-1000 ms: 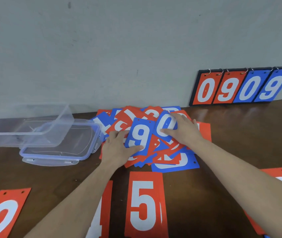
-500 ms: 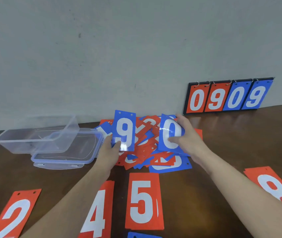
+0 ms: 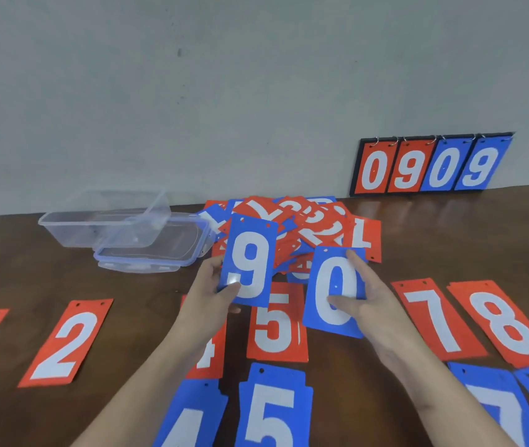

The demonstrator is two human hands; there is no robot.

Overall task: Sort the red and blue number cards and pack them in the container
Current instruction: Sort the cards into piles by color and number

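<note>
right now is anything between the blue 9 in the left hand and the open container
Nothing visible. The left hand holds the blue 9 up, right of the container, which is open and tilted on its lid. Only bare table lies between; the card pile sits behind.

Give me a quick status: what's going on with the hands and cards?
Left hand holds blue 9 card; right hand holds blue 0 card. Clear plastic container holds no cards. Nothing blocking.

Blue 9 card (image 3: pixel 250 262) lifted off the pile (image 3: pixel 292 227) by left hand (image 3: pixel 214 291), blue 0 card (image 3: pixel 334 291) likewise by right hand (image 3: pixel 369 298), both drawn nearer, over the sorted rows
</note>
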